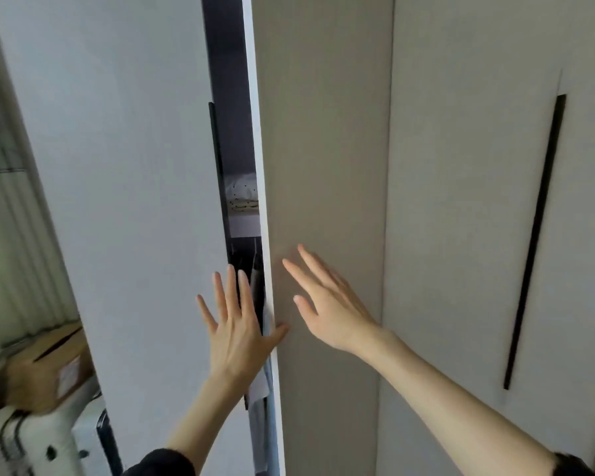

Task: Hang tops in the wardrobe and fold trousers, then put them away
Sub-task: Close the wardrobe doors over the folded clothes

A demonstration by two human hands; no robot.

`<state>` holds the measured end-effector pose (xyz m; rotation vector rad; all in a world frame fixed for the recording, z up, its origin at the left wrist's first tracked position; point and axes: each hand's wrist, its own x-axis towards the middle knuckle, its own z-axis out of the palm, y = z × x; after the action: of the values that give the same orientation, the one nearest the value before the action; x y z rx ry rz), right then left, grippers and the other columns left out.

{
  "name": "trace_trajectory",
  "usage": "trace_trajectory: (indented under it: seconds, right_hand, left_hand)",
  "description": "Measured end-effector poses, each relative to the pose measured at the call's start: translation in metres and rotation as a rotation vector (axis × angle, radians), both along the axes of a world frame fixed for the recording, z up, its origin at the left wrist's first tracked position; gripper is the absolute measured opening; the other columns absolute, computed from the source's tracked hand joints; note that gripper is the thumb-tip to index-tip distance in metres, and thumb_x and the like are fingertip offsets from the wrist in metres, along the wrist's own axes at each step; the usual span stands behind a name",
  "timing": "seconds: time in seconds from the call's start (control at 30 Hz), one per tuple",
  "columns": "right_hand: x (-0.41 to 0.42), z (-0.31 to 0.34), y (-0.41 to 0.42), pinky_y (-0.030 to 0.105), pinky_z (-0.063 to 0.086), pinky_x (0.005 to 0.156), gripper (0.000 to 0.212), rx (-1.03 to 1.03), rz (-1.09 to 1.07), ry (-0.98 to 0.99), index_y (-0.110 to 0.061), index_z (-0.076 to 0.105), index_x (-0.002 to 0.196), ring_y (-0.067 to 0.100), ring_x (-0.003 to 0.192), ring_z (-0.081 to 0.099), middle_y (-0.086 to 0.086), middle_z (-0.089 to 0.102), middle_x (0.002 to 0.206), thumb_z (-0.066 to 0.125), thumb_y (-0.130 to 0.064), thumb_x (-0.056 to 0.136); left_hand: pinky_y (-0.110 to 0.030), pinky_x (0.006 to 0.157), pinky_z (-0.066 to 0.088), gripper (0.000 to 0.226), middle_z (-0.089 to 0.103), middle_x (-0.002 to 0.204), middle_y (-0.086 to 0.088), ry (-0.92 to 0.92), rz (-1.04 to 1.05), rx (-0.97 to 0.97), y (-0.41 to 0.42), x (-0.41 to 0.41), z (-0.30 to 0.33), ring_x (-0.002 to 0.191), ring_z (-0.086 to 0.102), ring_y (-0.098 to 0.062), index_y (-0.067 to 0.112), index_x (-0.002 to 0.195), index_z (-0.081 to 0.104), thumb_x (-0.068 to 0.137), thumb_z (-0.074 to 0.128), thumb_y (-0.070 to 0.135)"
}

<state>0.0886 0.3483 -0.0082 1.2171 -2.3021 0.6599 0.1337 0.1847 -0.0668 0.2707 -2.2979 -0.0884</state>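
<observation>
A: Where are the hands?
B: Both are flat against the wardrobe doors. The left hand (236, 324) lies on the white left door (117, 166), fingers straight and spread, thumb reaching across the gap to the edge of the next door.
A: And the right?
B: The right hand (327, 304) is on the beige door (323, 132), fingers straight, holding nothing. Neither grip is closed round anything.
A: Any clothes in sight?
B: Only through the narrow gap (244, 235) between the doors: folded white fabric with dark dots (241, 197) on a shelf, and dark garments (256, 280) hanging below it. I cannot tell tops from trousers there.
A: Anything else?
B: A third door with a long black handle (536, 242) to the right, and a cardboard box (49, 369) low on the left.
</observation>
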Motion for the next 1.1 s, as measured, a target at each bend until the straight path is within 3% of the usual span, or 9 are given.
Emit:
trace_trajectory:
  seconds: [0.1, 0.23, 0.33, 0.4, 0.43, 0.6, 0.77, 0.9, 1.1]
  right_hand:
    - [-0.033, -0.004, -0.045, 0.046, 0.000, 0.118, 0.059, 0.142, -0.134, 0.142, -0.032, 0.007, 0.151, 0.017, 0.144, -0.021, -0.007, -0.024, 0.156, 0.035, -0.024, 0.099]
    - [-0.087, -0.006, -0.088, 0.054, 0.001, 0.116, 0.064, 0.183, -0.238, 0.285, -0.034, 0.002, 0.150, 0.021, 0.134, -0.035, -0.004, -0.037, 0.145, 0.039, -0.035, 0.098]
    - [-0.119, -0.008, -0.113, 0.065, 0.019, 0.108, 0.077, 0.142, -0.245, 0.394, -0.029, 0.023, 0.149, 0.033, 0.144, -0.001, 0.006, -0.003, 0.157, 0.064, -0.042, 0.085]
    - [-0.140, -0.012, -0.126, 0.071, 0.027, 0.099, 0.084, 0.137, -0.293, 0.479, -0.025, 0.037, 0.144, 0.037, 0.140, 0.023, 0.012, 0.025, 0.154, 0.075, -0.047, 0.072]
    - [-0.151, -0.014, -0.131, 0.073, 0.027, 0.098, 0.086, 0.143, -0.315, 0.512, -0.025, 0.039, 0.143, 0.035, 0.140, 0.026, 0.012, 0.030, 0.152, 0.076, -0.049, 0.069]
    - [-0.194, -0.021, -0.159, 0.073, 0.022, 0.101, 0.086, 0.115, -0.374, 0.587, -0.025, 0.040, 0.142, 0.030, 0.140, 0.021, 0.010, 0.032, 0.152, 0.075, -0.052, 0.069]
    - [-0.218, -0.026, -0.174, 0.072, 0.015, 0.104, 0.079, 0.081, -0.411, 0.632, -0.026, 0.036, 0.143, 0.030, 0.141, 0.020, 0.009, 0.030, 0.153, 0.068, -0.052, 0.075]
    - [-0.237, -0.032, -0.179, 0.070, 0.014, 0.106, 0.064, 0.062, -0.441, 0.694, -0.029, 0.030, 0.144, 0.028, 0.141, 0.021, 0.006, 0.030, 0.153, 0.043, -0.052, 0.086]
    - [-0.258, -0.041, -0.186, 0.068, 0.005, 0.108, 0.062, -0.041, -0.438, 0.805, -0.030, 0.026, 0.145, 0.028, 0.140, 0.023, 0.000, 0.020, 0.154, 0.041, -0.046, 0.087]
  left_hand:
    - [-0.055, 0.111, -0.018, 0.119, -0.035, 0.146, -0.004, -0.032, 0.108, 0.028, -0.052, -0.025, -0.002, 0.137, -0.033, -0.027, 0.011, 0.138, -0.029, 0.076, 0.052, 0.072]
    - [-0.055, 0.111, -0.017, 0.118, -0.028, 0.151, -0.005, -0.029, 0.085, -0.007, -0.104, -0.061, 0.001, 0.140, -0.027, -0.028, 0.009, 0.142, -0.021, 0.072, 0.042, 0.080]
    - [-0.061, 0.110, 0.003, 0.117, 0.006, 0.156, -0.015, -0.001, 0.032, -0.163, -0.138, -0.090, 0.010, 0.143, 0.003, -0.037, 0.000, 0.147, 0.010, 0.067, 0.039, 0.081]
    - [-0.064, 0.108, 0.012, 0.120, 0.018, 0.153, -0.019, -0.002, 0.012, -0.242, -0.158, -0.109, 0.018, 0.141, 0.015, -0.038, -0.004, 0.144, 0.023, 0.064, 0.042, 0.083]
    - [-0.065, 0.107, 0.013, 0.122, 0.021, 0.152, -0.020, -0.002, 0.002, -0.270, -0.165, -0.118, 0.022, 0.140, 0.017, -0.039, -0.005, 0.143, 0.026, 0.061, 0.047, 0.083]
    - [-0.069, 0.103, 0.011, 0.129, 0.022, 0.151, -0.023, 0.043, 0.009, -0.314, -0.192, -0.161, 0.030, 0.139, 0.017, -0.042, -0.004, 0.142, 0.023, 0.051, 0.069, 0.075]
    - [-0.070, 0.103, 0.008, 0.128, 0.022, 0.151, -0.025, 0.092, -0.012, -0.285, -0.200, -0.185, 0.046, 0.139, 0.011, -0.042, 0.000, 0.143, 0.018, 0.052, 0.075, 0.068]
    - [-0.070, 0.102, 0.007, 0.125, 0.023, 0.151, -0.026, 0.100, -0.018, -0.274, -0.208, -0.198, 0.046, 0.139, 0.013, -0.042, -0.004, 0.142, 0.023, 0.055, 0.071, 0.070]
    - [-0.066, 0.106, 0.004, 0.107, 0.011, 0.153, -0.019, 0.124, 0.003, -0.319, -0.215, -0.206, 0.036, 0.143, 0.007, -0.035, 0.001, 0.146, 0.015, 0.074, 0.041, 0.076]
